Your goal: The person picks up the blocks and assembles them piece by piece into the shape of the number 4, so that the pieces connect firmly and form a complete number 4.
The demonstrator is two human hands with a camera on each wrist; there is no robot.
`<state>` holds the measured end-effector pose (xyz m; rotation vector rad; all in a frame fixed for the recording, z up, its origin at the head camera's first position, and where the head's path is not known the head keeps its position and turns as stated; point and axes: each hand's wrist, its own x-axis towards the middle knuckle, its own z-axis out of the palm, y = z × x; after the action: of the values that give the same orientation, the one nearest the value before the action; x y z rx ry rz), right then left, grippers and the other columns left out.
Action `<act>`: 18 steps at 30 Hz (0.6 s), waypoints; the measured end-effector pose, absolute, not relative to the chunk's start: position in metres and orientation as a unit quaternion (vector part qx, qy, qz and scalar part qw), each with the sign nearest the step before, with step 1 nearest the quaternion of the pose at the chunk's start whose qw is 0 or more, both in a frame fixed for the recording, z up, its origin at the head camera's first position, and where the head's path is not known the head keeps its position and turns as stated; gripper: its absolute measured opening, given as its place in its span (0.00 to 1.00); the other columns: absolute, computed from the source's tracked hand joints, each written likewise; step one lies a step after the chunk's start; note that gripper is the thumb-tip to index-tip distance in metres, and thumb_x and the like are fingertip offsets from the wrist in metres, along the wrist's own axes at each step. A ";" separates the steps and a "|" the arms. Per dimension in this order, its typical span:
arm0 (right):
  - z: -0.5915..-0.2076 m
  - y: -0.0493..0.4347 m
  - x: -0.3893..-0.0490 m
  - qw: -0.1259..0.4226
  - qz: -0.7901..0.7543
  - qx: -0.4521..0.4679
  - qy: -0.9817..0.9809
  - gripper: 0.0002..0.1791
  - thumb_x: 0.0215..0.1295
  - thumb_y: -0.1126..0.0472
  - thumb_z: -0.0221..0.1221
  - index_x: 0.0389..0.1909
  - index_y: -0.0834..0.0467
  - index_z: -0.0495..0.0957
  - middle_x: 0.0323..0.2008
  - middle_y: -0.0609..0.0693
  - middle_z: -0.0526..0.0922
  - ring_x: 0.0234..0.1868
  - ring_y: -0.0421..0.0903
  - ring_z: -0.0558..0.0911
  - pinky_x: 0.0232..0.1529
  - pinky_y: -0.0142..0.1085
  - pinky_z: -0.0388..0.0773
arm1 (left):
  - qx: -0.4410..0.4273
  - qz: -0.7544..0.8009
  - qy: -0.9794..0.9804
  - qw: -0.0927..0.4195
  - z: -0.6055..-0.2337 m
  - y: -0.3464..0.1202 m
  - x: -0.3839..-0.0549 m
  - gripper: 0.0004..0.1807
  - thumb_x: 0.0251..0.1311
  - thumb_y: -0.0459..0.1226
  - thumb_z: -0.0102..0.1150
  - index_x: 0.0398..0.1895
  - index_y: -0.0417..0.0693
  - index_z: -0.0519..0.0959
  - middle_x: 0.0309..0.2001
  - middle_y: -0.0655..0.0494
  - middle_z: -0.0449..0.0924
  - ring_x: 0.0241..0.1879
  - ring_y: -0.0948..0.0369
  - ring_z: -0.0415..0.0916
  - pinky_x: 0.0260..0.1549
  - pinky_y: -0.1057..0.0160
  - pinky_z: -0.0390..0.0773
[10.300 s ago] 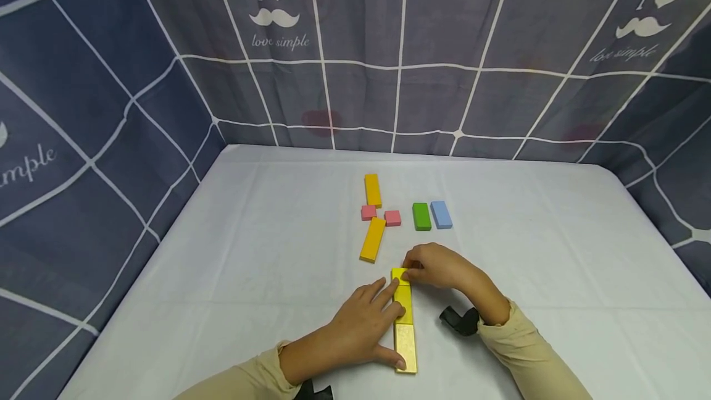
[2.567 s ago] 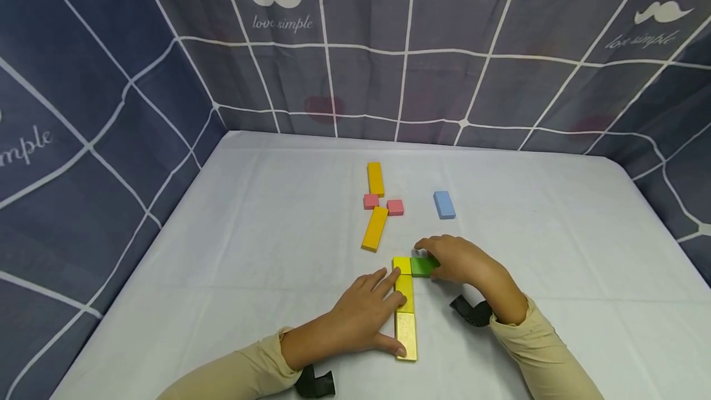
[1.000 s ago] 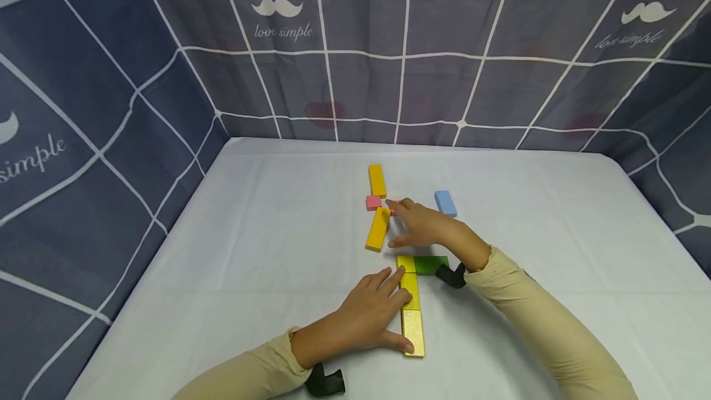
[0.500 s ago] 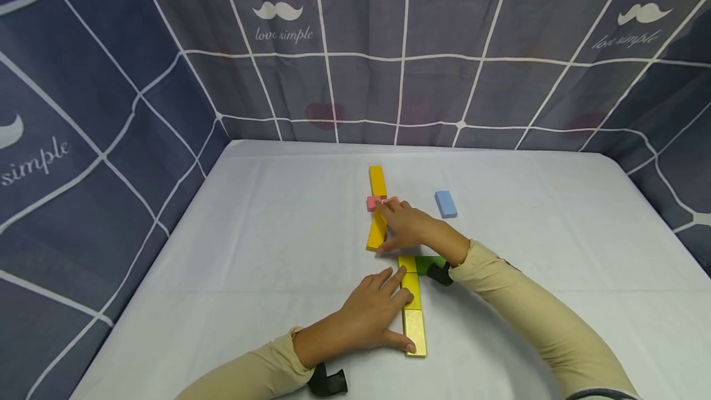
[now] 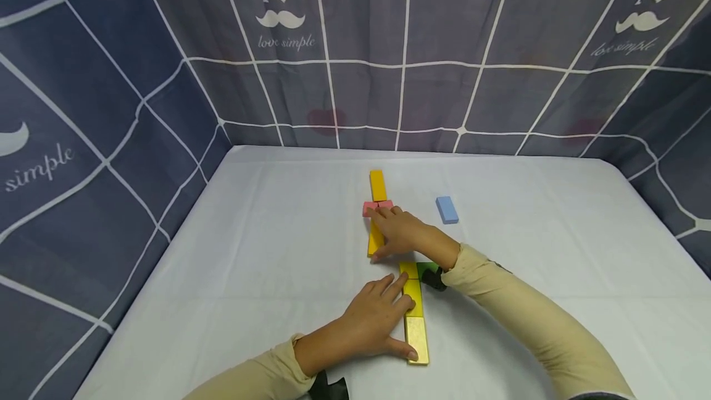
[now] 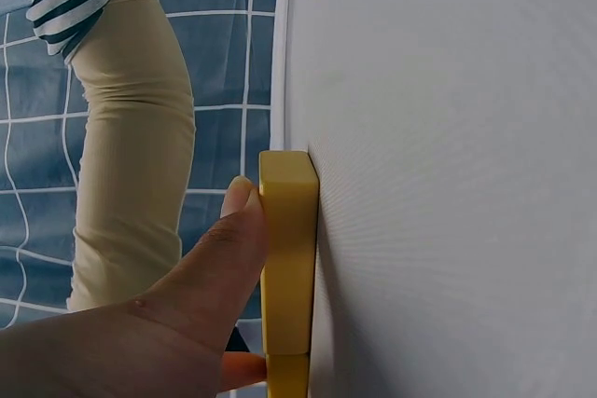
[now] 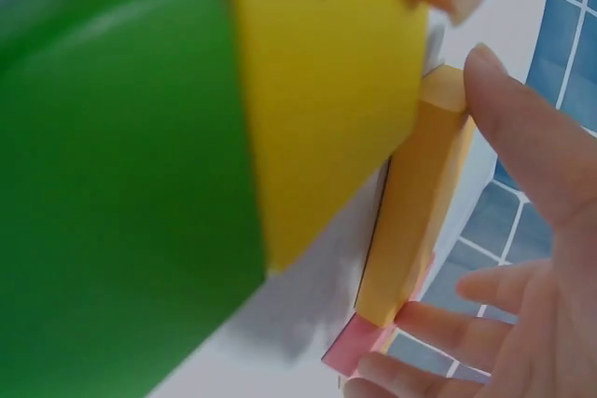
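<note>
In the head view, a gold block [image 5: 417,335], a yellow block [image 5: 415,291] and a short yellow block [image 5: 408,270] form a column on the white table. My left hand [image 5: 369,320] rests along its left side, fingers spread and thumb by the gold block. A green block [image 5: 425,267] abuts the short yellow one, partly hidden by the right wrist. My right hand [image 5: 402,230] spans an orange-yellow block [image 5: 375,242]. In the right wrist view, its thumb touches one end of that block [image 7: 415,193], and its extended fingers reach the pink block [image 7: 354,344] at the other end.
Two pink blocks [image 5: 368,208] sit side by side, with another orange-yellow block [image 5: 378,185] behind them. A blue block [image 5: 447,210] lies to the right. Grid-patterned curtains [image 5: 361,97] hang behind and left of the table.
Since the green block was set beside the short yellow one, my right hand has moved to the pink blocks. The right pink block has slid left against the other. My left hand stays put.
</note>
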<state>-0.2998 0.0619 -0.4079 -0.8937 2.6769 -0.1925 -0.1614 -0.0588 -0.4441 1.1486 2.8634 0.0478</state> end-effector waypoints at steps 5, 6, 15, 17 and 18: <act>-0.410 0.061 -0.295 0.163 -0.100 -0.309 0.931 0.51 0.46 0.45 0.72 0.69 0.55 0.58 0.63 0.59 0.67 0.55 0.54 0.73 0.62 0.49 0.70 | 0.380 0.013 0.925 0.013 -0.445 -0.059 -0.160 0.39 0.44 0.72 0.53 0.54 0.60 0.72 0.69 0.48 0.62 0.66 0.52 0.64 0.58 0.56 0.69; -0.410 0.062 -0.294 0.167 -0.105 -0.308 0.931 0.51 0.46 0.46 0.72 0.70 0.55 0.58 0.62 0.59 0.67 0.53 0.53 0.73 0.61 0.48 0.71 | 0.380 0.015 0.925 0.014 -0.446 -0.059 -0.160 0.39 0.44 0.72 0.53 0.54 0.60 0.72 0.69 0.48 0.62 0.66 0.52 0.64 0.58 0.56 0.69; -0.405 0.075 -0.288 0.188 -0.111 -0.302 0.928 0.54 0.45 0.49 0.73 0.72 0.55 0.54 0.69 0.60 0.61 0.62 0.57 0.71 0.65 0.53 0.66 | 0.371 0.017 0.928 0.040 -0.444 -0.057 -0.160 0.39 0.43 0.72 0.54 0.53 0.60 0.72 0.70 0.48 0.61 0.67 0.52 0.62 0.60 0.55 0.68; -0.404 0.078 -0.288 0.194 -0.104 -0.299 0.928 0.54 0.46 0.49 0.72 0.72 0.55 0.54 0.71 0.59 0.57 0.68 0.58 0.66 0.67 0.55 0.61 | 0.369 0.020 0.928 0.045 -0.444 -0.057 -0.159 0.38 0.43 0.72 0.54 0.53 0.60 0.72 0.70 0.48 0.61 0.67 0.52 0.62 0.60 0.55 0.68; -0.405 0.080 -0.288 0.197 -0.102 -0.297 0.929 0.53 0.46 0.49 0.72 0.72 0.55 0.56 0.72 0.59 0.57 0.68 0.58 0.65 0.67 0.55 0.61 | 0.368 0.022 0.928 0.045 -0.444 -0.057 -0.159 0.38 0.44 0.72 0.54 0.53 0.60 0.72 0.70 0.48 0.61 0.67 0.52 0.62 0.60 0.55 0.68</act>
<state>-0.2877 0.0795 -0.4045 -0.8325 2.6003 -0.2865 -0.1589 -0.0568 -0.4436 1.1242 2.8354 0.0672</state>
